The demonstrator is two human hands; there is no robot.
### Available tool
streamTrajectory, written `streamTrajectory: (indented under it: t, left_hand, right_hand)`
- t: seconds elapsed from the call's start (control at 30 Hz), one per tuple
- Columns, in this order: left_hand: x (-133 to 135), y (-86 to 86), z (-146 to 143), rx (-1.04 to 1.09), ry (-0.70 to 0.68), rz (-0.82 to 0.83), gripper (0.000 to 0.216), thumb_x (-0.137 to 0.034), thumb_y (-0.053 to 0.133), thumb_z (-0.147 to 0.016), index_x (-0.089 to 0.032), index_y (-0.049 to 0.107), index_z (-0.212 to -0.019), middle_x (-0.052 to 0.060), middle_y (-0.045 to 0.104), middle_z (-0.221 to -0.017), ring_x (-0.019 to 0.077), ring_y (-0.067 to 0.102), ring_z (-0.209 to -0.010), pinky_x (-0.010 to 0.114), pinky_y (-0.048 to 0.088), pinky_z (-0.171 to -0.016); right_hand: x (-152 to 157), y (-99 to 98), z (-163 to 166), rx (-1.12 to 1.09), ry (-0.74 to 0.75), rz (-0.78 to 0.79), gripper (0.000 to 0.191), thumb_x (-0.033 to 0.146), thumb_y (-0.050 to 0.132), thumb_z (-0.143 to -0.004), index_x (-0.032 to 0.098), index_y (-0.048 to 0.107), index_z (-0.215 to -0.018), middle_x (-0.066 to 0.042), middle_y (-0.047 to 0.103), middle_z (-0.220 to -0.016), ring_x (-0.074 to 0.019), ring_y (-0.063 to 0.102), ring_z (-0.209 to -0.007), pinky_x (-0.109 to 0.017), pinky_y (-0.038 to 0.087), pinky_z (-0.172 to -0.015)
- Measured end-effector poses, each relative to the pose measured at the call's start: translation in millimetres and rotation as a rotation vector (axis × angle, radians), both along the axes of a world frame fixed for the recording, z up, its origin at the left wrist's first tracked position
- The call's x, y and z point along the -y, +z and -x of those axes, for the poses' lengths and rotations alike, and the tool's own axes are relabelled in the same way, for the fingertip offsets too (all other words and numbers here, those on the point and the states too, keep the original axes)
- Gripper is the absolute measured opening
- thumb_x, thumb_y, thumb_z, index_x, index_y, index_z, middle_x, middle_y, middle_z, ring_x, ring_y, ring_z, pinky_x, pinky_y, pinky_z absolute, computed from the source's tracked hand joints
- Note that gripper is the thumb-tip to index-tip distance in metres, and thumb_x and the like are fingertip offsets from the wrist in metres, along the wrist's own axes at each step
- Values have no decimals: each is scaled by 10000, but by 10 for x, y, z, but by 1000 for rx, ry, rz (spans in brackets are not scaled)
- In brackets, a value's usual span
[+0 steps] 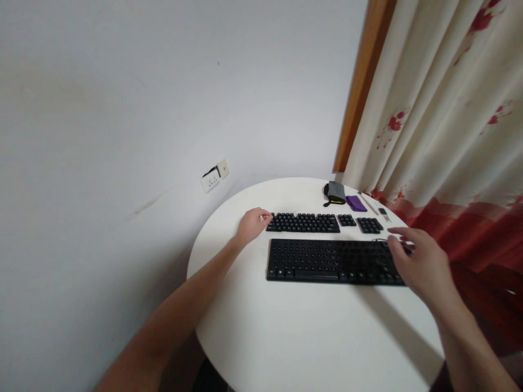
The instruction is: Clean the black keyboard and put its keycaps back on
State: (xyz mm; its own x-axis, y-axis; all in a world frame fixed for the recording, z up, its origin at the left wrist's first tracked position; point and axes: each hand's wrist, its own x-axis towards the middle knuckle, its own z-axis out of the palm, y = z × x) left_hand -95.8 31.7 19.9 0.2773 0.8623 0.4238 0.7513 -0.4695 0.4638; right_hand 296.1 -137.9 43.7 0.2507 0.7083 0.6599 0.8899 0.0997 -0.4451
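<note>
A black keyboard [306, 260] lies on the white round table [310, 332]. Its bottom row carries keycaps; most of the upper rows look bare of them. Behind it, loose black keycaps [304, 222] are laid out in rows, with two smaller blocks of keycaps [347, 220], [370, 225] to their right. My left hand [254, 225] is at the left end of the long block, thumb and fingertips pinched at the corner keycap. Over the keyboard's right end hangs my right hand [423, 261], thumb and fingers apart, nothing visible between them. It hides that end of the keyboard.
At the table's back right sit a grey and black pouch [336, 193], a purple cloth [356, 203], a thin stick-like tool [370, 203] and a small black and white item [384, 214]. A wall with a socket [211, 181] is left; a curtain [445, 120] hangs right.
</note>
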Motion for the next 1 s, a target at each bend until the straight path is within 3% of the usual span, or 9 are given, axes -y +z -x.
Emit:
streamTrajectory:
  t: [0.1, 0.27, 0.43, 0.57, 0.73, 1.0]
  left_hand:
    - [23, -183, -7, 7, 79, -89, 199, -251, 576, -901, -152, 749, -891, 60, 717, -863, 175, 598, -802, 281, 442, -792]
    - [24, -344, 63, -24, -25, -113, 103, -207, 656, -868, -188, 757, -871, 39, 722, -866, 192, 620, -865, 317, 461, -854]
    - [-29, -360, 92, 6, -60, -65, 86, -221, 706, -859, -200, 779, -901, 39, 724, -873, 186, 625, -828, 322, 475, -817]
    - [-29, -375, 119, -36, -57, -52, 132, -260, 736, -851, -212, 790, -961, 46, 699, -898, 199, 611, -867, 334, 467, -825]
    - [-5, -392, 121, -93, -60, -52, 168, -275, 744, -845, -227, 788, -999, 44, 651, -910, 210, 582, -912, 341, 457, -845]
    - [25, -366, 108, -128, -85, -49, 91, -273, 755, -834, -227, 796, -900, 49, 635, -926, 206, 571, -911, 332, 458, -835]
  right_hand:
    - [-185, 277, 461, -27, 216, -38, 228, 334, 549, -886, 191, 714, -951, -104, 713, -1001, -264, 641, -921, -428, 492, -848]
    - [-512, 446, 1089, 27, 476, 51, 185, 225, 533, -916, 186, 714, -925, -93, 709, -968, -248, 619, -946, -399, 464, -892]
    - [-1008, 221, 1511, 108, 531, 221, 221, 136, 541, -906, 152, 754, -961, -99, 700, -936, -222, 602, -893, -343, 448, -879]
    - [-1285, -44, 1694, 276, 580, 327, 235, 169, 555, -934, 170, 780, -1000, -117, 678, -969, -236, 574, -963, -331, 423, -902]
    - [-1375, -224, 1813, 473, 633, 384, 242, 201, 561, -943, 209, 787, -1028, -116, 648, -1017, -241, 550, -989, -333, 405, -898]
    - [-1447, -252, 1960, 618, 637, 392, 227, 230, 569, -944, 196, 789, -991, -140, 640, -1061, -281, 514, -1064, -364, 393, -903]
